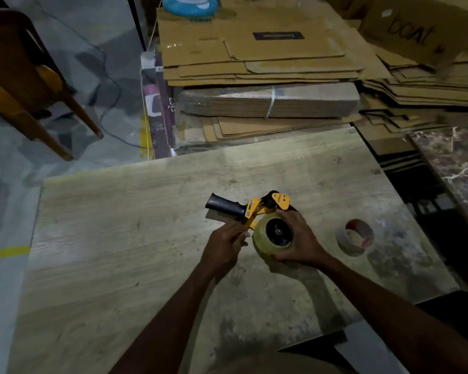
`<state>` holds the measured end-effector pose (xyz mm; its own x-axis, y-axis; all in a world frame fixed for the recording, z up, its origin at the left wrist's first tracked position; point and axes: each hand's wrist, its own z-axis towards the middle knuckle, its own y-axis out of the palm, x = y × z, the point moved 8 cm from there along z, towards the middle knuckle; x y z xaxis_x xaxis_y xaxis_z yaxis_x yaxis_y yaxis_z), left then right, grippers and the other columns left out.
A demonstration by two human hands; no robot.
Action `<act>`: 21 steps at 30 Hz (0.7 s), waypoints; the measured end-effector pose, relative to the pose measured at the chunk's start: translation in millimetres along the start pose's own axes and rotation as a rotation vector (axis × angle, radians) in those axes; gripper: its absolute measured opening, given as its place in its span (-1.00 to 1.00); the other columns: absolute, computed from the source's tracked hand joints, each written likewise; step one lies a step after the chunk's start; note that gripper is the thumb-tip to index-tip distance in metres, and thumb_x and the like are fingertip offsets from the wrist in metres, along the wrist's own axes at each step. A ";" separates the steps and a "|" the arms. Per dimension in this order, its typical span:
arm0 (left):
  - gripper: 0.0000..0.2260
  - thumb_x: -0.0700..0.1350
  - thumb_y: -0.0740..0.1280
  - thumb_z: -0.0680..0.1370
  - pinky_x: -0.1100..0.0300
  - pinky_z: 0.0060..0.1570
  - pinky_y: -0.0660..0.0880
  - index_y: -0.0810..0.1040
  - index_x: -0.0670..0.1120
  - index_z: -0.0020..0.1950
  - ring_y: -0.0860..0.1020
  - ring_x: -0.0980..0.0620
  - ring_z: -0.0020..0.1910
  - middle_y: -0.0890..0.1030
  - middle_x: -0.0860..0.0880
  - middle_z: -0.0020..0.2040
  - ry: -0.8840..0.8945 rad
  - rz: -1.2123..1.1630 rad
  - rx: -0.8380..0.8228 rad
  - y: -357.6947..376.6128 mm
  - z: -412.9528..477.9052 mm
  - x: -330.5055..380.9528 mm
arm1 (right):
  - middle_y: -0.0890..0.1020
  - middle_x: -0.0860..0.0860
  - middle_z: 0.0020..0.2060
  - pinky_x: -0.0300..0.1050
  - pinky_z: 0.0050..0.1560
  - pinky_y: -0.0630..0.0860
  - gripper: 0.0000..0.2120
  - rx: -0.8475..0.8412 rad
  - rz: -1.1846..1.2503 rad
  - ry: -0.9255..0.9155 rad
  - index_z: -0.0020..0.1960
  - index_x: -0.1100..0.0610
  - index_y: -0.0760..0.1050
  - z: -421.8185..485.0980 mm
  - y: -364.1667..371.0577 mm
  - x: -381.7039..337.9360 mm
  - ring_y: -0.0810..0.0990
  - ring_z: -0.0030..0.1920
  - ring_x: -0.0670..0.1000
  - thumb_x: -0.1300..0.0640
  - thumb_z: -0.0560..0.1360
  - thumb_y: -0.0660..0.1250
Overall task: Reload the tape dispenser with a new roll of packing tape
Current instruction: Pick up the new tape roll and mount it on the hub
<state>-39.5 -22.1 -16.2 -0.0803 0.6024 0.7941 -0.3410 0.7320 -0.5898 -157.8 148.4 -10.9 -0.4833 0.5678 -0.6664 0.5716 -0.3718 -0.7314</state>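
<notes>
A yellow tape dispenser with a black handle lies on its side in the middle of the wooden board. A full roll of clear packing tape sits on the dispenser's black hub. My right hand wraps around the right side of that roll, thumb near the yellow front plate. My left hand pinches the yellow frame just below the handle. An empty cardboard tape core lies on the board to the right, apart from both hands.
Stacks of flattened cardboard boxes fill the area beyond the board. A wooden chair stands at the far left on the grey floor. A dark marble slab lies at the right edge.
</notes>
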 end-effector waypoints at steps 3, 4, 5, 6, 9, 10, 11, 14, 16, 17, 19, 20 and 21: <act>-0.81 -0.27 0.35 0.63 0.33 -0.13 0.62 0.67 -0.11 0.19 0.61 0.14 -0.07 0.63 -0.02 0.08 -0.054 -0.078 0.014 3.0 0.0 -1.7 | 0.31 0.03 0.36 -0.01 0.36 0.44 0.14 -0.052 -0.018 0.002 0.56 0.02 0.20 0.6 1.7 0.9 0.33 0.39 0.02 -0.12 0.10 0.64; -0.80 -0.27 0.35 0.62 0.34 -0.11 0.62 0.67 -0.10 0.20 0.61 0.15 -0.06 0.63 -0.02 0.09 -0.074 -0.100 0.023 2.7 0.6 -2.0 | 0.31 0.01 0.37 -0.02 0.36 0.44 0.16 -0.063 -0.028 0.001 0.57 0.01 0.18 0.7 1.8 1.1 0.34 0.39 0.02 -0.11 0.10 0.66; -0.79 -0.27 0.35 0.62 0.34 -0.10 0.62 0.67 -0.10 0.21 0.61 0.17 -0.04 0.62 -0.01 0.09 -0.090 -0.112 0.032 1.8 0.7 -2.7 | 0.31 0.00 0.38 -0.02 0.36 0.43 0.17 -0.069 -0.038 0.002 0.58 0.01 0.17 0.8 1.8 1.2 0.34 0.40 0.02 -0.11 0.10 0.67; -0.79 -0.26 0.36 0.62 0.36 -0.09 0.61 0.67 -0.09 0.21 0.60 0.22 -0.02 0.63 0.00 0.10 -0.098 -0.109 0.032 1.7 0.8 -3.9 | 0.31 -0.01 0.40 -0.03 0.36 0.43 0.18 -0.070 -0.046 0.002 0.58 0.00 0.16 0.8 1.1 1.6 0.34 0.41 0.02 -0.11 0.10 0.67; -0.78 -0.24 0.37 0.61 0.44 -0.09 0.56 0.66 -0.07 0.23 0.56 0.28 0.01 0.61 0.03 0.12 -0.070 -0.089 0.010 5.8 -2.6 -5.7 | 0.34 -0.01 0.46 0.03 0.38 0.38 0.18 -0.067 -0.085 -0.003 0.59 -0.02 0.14 -0.5 -1.3 3.2 0.29 0.45 0.04 -0.15 0.12 0.67; -0.79 -0.21 0.37 0.62 0.37 -0.09 0.59 0.66 -0.05 0.23 0.57 0.24 0.03 0.60 0.04 0.14 -0.063 -0.108 -0.009 8.8 -4.3 -5.0 | 0.35 0.00 0.48 0.07 0.40 0.35 0.18 -0.070 -0.100 -0.011 0.60 -0.01 0.14 -1.4 -1.7 2.8 0.27 0.46 0.06 -0.16 0.13 0.66; -0.80 -0.18 0.36 0.63 0.29 -0.08 0.62 0.65 -0.03 0.23 0.57 0.20 0.06 0.59 0.06 0.15 -0.051 -0.111 -0.028 12.6 -5.8 -4.4 | 0.35 0.00 0.49 0.09 0.42 0.33 0.18 -0.075 -0.108 -0.022 0.60 0.01 0.14 -2.0 -2.2 1.8 0.27 0.47 0.07 -0.16 0.14 0.66; -0.79 -0.09 0.37 0.62 0.22 0.10 0.53 0.64 0.02 0.26 0.54 0.16 0.17 0.61 0.11 0.21 -0.036 -0.041 0.007 14.5 -6.5 -1.0 | 0.35 0.04 0.51 0.09 0.46 0.27 0.17 -0.096 -0.111 -0.058 0.61 0.09 0.13 -1.1 -4.4 -3.8 0.28 0.49 0.09 -0.13 0.17 0.67; -0.79 -0.10 0.39 0.61 0.24 0.10 0.48 0.66 0.01 0.24 0.53 0.18 0.16 0.62 0.12 0.18 -0.037 -0.046 0.020 13.5 -4.4 1.5 | 0.36 0.05 0.51 0.05 0.46 0.27 0.16 -0.099 -0.112 -0.074 0.60 0.12 0.14 0.0 -7.8 -8.2 0.28 0.49 0.08 -0.12 0.18 0.68; -0.80 -0.11 0.39 0.61 0.30 0.08 0.46 0.67 0.00 0.22 0.51 0.23 0.14 0.62 0.11 0.17 -0.034 -0.050 0.015 13.9 -3.1 2.6 | 0.37 0.05 0.50 0.04 0.45 0.28 0.16 -0.100 -0.110 -0.083 0.59 0.12 0.15 0.3 -9.5 -10.6 0.28 0.49 0.07 -0.13 0.18 0.67; -0.83 -0.16 0.38 0.62 0.45 0.04 0.40 0.69 -0.06 0.18 0.49 0.34 0.09 0.64 0.04 0.13 -0.017 -0.064 0.008 13.5 -0.6 5.5 | 0.40 0.02 0.46 -0.01 0.42 0.29 0.12 -0.100 -0.093 -0.093 0.56 0.06 0.17 -0.5 -12.7 -16.6 0.30 0.44 -0.02 -0.19 0.17 0.64; -0.83 -0.17 0.38 0.62 0.44 0.03 0.41 0.69 -0.07 0.17 0.49 0.34 0.07 0.66 0.02 0.12 0.001 -0.066 0.002 13.1 1.3 7.2 | 0.41 0.01 0.43 -0.04 0.40 0.28 0.09 -0.099 -0.081 -0.098 0.54 0.03 0.17 -1.3 -14.1 -20.1 0.29 0.40 -0.07 -0.24 0.16 0.60; -0.84 -0.16 0.38 0.62 0.34 0.04 0.45 0.69 -0.05 0.17 0.52 0.27 0.07 0.67 0.03 0.11 0.025 -0.056 -0.009 14.5 3.1 7.2 | 0.43 0.01 0.42 -0.05 0.39 0.28 0.08 -0.096 -0.076 -0.105 0.53 0.03 0.18 -1.8 -14.6 -22.6 0.29 0.38 -0.08 -0.28 0.16 0.55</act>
<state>-47.9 -8.1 -18.6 -0.0381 0.5677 0.8223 -0.3361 0.7677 -0.5456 -154.0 142.3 15.1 -0.5911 0.5101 -0.6249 0.5890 -0.2563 -0.7664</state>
